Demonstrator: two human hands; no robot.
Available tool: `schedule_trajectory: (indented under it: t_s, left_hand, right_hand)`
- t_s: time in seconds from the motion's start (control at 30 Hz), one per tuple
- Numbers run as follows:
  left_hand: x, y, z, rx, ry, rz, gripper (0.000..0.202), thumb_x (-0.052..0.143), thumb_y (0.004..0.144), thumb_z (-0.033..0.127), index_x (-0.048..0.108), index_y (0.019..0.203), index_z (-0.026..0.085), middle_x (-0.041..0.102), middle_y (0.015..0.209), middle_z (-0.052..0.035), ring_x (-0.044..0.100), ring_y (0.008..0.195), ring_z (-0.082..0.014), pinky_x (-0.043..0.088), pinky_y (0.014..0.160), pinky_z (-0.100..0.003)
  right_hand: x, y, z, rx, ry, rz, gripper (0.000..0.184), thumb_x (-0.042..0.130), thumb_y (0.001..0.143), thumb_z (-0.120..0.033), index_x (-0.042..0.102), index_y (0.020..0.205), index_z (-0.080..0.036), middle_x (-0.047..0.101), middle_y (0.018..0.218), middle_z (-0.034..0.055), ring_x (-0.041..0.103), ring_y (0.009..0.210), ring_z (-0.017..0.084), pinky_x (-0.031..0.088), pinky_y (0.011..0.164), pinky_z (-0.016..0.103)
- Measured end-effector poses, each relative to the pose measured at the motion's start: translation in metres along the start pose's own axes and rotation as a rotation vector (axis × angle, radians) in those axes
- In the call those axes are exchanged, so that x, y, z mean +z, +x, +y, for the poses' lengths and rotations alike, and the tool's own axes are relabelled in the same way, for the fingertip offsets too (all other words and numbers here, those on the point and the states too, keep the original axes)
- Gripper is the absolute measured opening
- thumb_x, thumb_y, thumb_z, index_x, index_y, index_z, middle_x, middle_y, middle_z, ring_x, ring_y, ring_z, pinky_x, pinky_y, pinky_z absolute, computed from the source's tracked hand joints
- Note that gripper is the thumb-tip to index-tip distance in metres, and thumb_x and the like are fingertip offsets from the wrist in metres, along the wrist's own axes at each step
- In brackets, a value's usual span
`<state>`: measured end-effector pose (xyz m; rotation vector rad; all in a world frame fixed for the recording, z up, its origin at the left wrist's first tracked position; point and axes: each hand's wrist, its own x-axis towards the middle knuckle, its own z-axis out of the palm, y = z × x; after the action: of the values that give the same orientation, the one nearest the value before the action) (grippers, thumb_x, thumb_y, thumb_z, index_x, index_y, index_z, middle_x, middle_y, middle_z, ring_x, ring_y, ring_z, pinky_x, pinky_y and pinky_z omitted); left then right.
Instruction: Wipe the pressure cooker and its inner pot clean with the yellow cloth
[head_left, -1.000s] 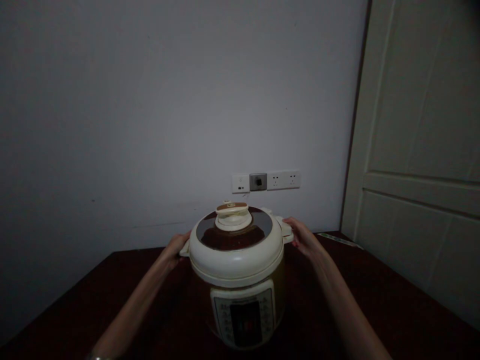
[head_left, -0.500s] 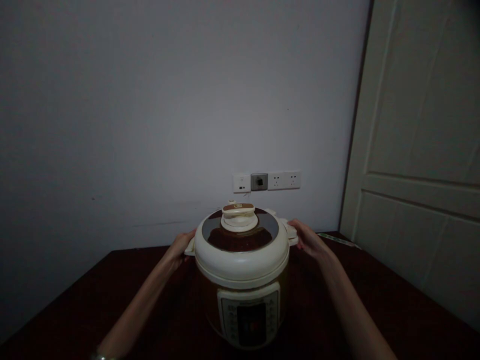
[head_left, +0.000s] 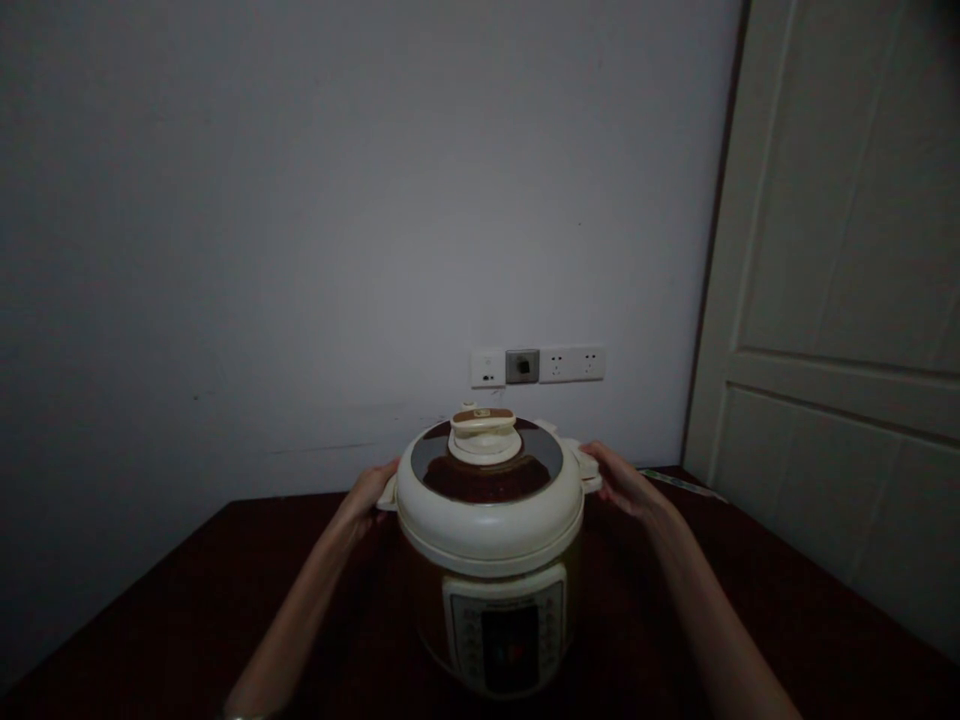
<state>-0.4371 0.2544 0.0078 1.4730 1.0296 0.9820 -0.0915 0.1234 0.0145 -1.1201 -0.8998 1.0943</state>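
dark red tabletop (head_left: pixel 217 580), electric pressure cooker (head_left: pixel 491 530)

the upright cooker is between left hand (head_left: pixel 367 493) and right hand (head_left: pixel 621 484), each gripping a side handle (head_left: pixel 388 496), neither nearer; handle axis runs hand to hand. beyond both hands: wall sockets (head_left: pixel 572 364).

Two forearms enter from below, both bare, slim and smooth in outline. The left forearm (head_left: pixel 300 620) lies toward seven o'clock, widening from a narrow wrist to the frame's lower edge. There, also near seven, a small pale, shiny sliver (head_left: pixel 246 716) crosses it like a band; too little shows to tell what it is. The right forearm (head_left: pixel 697 590) lies between four and five o'clock, bare down to the edge. The left hand (head_left: pixel 371 492) and right hand (head_left: pixel 619 480) are bare too, slender, their fingers partly hidden, fine detail lost in dimness.
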Motion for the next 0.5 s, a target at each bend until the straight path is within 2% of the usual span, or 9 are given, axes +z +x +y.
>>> schedule_trajectory:
  t_s: [0.5]
  left_hand:
    - [0.005,-0.007,0.006,0.011,0.008,0.009,0.041,0.056,0.064,0.054,0.057,0.052,0.015,0.048,0.038,0.0018,0.037,0.029,-0.0087,0.023,0.030,-0.021]
  right_hand:
    - [0.009,-0.012,0.000,-0.018,-0.002,0.083,0.020,0.047,0.082,-0.027,0.058,0.071,-0.014,0.056,0.045,-0.0039,0.045,0.028,0.005,0.037,0.027,0.012]
